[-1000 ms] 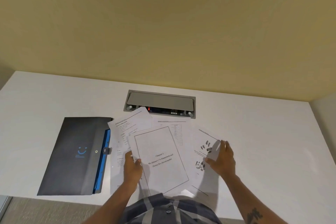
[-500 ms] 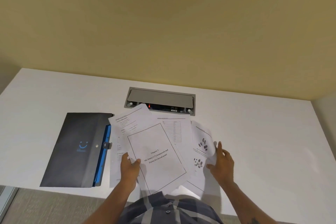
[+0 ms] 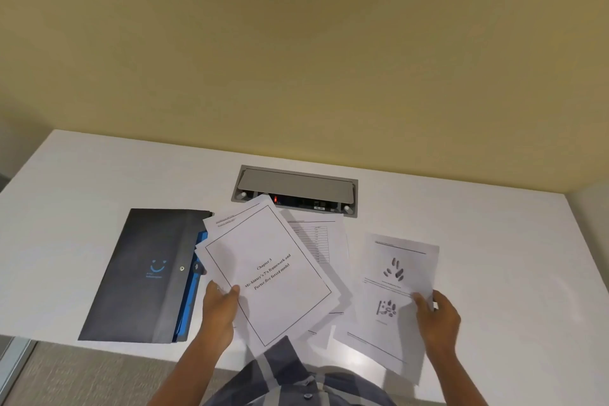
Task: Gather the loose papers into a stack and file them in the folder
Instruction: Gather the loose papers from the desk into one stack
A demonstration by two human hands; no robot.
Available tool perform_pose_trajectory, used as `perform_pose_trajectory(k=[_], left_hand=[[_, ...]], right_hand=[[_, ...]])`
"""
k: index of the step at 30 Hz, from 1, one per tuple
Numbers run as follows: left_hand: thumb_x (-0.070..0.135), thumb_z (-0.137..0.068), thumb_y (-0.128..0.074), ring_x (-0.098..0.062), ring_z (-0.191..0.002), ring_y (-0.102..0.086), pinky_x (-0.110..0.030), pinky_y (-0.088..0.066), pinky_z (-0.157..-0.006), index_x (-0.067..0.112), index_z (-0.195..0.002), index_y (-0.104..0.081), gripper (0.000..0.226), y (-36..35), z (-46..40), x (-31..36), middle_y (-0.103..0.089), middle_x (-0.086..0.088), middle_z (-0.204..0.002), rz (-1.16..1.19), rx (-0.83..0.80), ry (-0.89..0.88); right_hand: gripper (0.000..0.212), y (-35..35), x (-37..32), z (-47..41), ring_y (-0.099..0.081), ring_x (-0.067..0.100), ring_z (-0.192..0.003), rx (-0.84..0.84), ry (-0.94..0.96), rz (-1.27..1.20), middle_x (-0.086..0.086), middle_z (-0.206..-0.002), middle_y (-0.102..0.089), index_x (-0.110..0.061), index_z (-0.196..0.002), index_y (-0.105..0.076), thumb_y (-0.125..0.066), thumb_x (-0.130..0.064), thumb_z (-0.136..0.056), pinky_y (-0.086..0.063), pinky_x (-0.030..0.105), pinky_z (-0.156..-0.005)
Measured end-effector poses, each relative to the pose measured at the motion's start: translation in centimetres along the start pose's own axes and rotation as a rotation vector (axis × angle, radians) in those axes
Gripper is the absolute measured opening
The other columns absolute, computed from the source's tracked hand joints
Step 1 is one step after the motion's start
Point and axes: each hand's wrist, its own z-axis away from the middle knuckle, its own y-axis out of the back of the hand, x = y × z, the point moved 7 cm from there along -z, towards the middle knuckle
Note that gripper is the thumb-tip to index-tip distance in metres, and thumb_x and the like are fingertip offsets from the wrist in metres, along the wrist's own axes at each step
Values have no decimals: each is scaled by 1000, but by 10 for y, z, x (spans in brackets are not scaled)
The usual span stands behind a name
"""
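My left hand [image 3: 220, 305] grips the left edge of a small stack of papers, topped by a bordered "Chapter 3" title page [image 3: 268, 273], lifted and tilted over the table. My right hand [image 3: 436, 315] holds the right edge of a separate sheet printed with small dark pictures [image 3: 392, 300], raised off the table. A sheet with a table of figures [image 3: 318, 242] lies flat between them, partly under the stack. The dark grey folder [image 3: 145, 273] with a blue smiley and blue inner pockets lies shut at the left, touching the stack's corner.
A white table [image 3: 510, 257] carries everything; its near edge runs just in front of my body. A grey cable box with an open flap [image 3: 296, 189] is set into the table behind the papers. A yellow wall rises behind.
My left hand has lifted the title-page stack and swung it left, toward the folder. My right hand has picked up the picture sheet and drawn it right, away from the other papers.
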Motion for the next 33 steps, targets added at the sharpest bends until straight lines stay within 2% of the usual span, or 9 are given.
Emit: perform_pose_trajectory(k=[3, 5, 7, 11, 17, 23, 26, 30, 33], left_hand=[[22, -99, -61, -28, -102, -63, -49, -55, -88, 25, -128, -48, 32, 4, 1, 14, -63, -7, -124, 31, -33, -74], [20, -100, -60, -25, -102, -63, -45, -54, -86, 25, -130, -49, 33, 5, 0, 23, -63, -3, -122, 68, -64, -101], [18, -100, -60, -25, -106, -65, -43, -57, -86, 23, -131, -50, 33, 5, -1, 31, -64, -2, -122, 86, -85, -111], [19, -98, -63, -25, -101, -68, -30, -57, -66, 18, -120, -52, 24, 4, -2, 50, -67, -5, -111, 64, -106, -164], [18, -97, -64, -28, -109, -70, -50, -59, -97, 18, -123, -58, 26, -7, 1, 82, -69, -8, -120, 105, -266, -237], [12, -98, -62, -17, -113, -68, -30, -60, -87, 27, -136, -53, 42, -15, 24, 102, -63, 8, -134, 68, -405, -284], [15, -100, -60, -10, -114, -60, -31, -52, -94, 27, -136, -50, 40, -12, 28, 98, -55, 9, -139, -23, -392, -297], [14, -100, -58, -18, -122, -59, -35, -51, -100, 26, -124, -53, 27, -8, 30, 82, -57, 5, -140, -59, -399, -220], [14, -101, -58, -19, -122, -60, -37, -51, -102, 27, -120, -56, 24, -6, 35, 70, -61, 3, -138, -22, -424, -158]], right_hand=[[24, 38, -7, -13, -62, 20, -63, 99, 73, 12, 3, -68, -66, -16, -75, -63, -72, -18, -97, -42, 26, -53], [35, 61, -14, -21, -54, 11, -57, 155, 99, 2, 2, -62, -60, -15, -67, -53, -71, -20, -97, -41, 24, -53], [42, 79, -25, -26, -42, 12, -51, 190, 132, -40, 6, -58, -52, -15, -65, -44, -70, -23, -98, -33, 17, -49], [47, 85, -61, -29, -34, 10, -49, 154, 219, -124, 0, -55, -37, -15, -64, -38, -70, -25, -98, -29, 18, -44], [37, 22, -121, -16, -34, 7, -55, -94, 332, -219, -2, -62, -47, -2, -75, -53, -71, -24, -99, -30, 21, -48], [13, -50, -156, 12, -58, 2, -68, -422, 243, -388, -14, -79, -72, -21, -97, -77, -68, -30, -101, -49, 19, -66], [16, -73, -166, 30, -61, 11, -82, -551, 203, -412, -7, -91, -77, -18, -104, -78, -65, -28, -103, -49, 33, -78], [20, -94, -169, 58, -69, 15, -94, -661, 165, -435, 10, -110, -82, -19, -108, -80, -61, -24, -106, -53, 35, -88], [23, -107, -168, 80, -79, 26, -104, -799, 99, -474, 8, -113, -83, -21, -113, -81, -61, -29, -106, -64, 41, -90]])
